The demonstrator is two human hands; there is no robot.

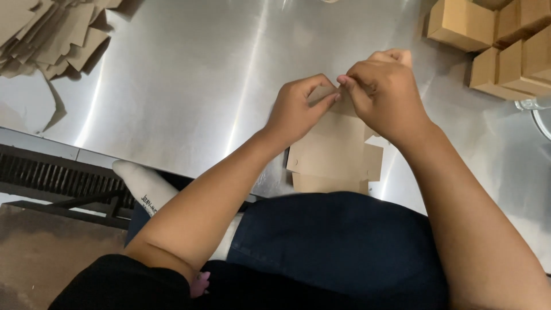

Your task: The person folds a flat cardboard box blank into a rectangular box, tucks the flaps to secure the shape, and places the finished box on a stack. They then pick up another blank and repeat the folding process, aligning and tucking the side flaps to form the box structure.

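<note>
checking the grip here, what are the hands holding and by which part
Both hands, left and right, pinch the top edge of a flat brown cardboard box blank over the steel table.

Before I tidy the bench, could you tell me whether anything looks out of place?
Only the flat cardboard blanks at the table's far left corner: they lie in a loose, fanned heap, while the folded boxes are stacked neatly.

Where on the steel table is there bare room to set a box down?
Bare steel table lies between the pile of flat blanks at far left and the hands, left hand, right hand, folding a flat blank. Crowded: the folded boxes at far right.
</note>
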